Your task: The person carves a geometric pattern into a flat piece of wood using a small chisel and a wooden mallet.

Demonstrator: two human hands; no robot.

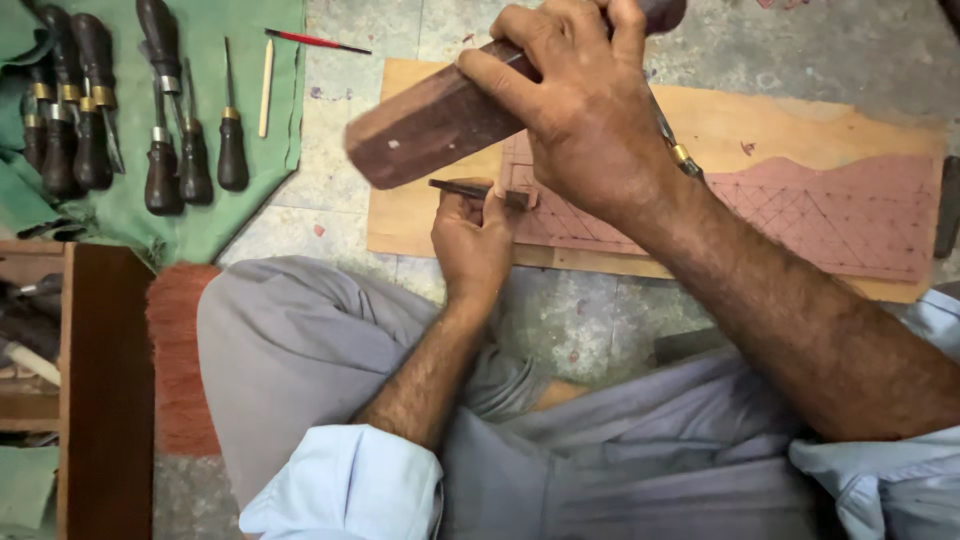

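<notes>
My right hand point(575, 110) grips a dark wooden mallet block point(425, 130), raised above the work and blurred at its left end. Below it, my left hand point(472, 235) pinches a small dark chisel point(478, 190) lying flat against the left edge of a pale wooden board point(720, 125). The board lies on the stone floor and carries a reddish panel point(830, 215) marked with a grid of crossing lines. A metal-ferruled tool point(680, 150) pokes out behind my right wrist.
A green cloth point(250, 170) at the upper left holds several dark-handled carving tools point(165, 110), a thin pale stick and a red pencil point(315, 42). A wooden box point(100, 380) with tools sits at the left beside my knee. A reddish mat point(180, 360) lies under my leg.
</notes>
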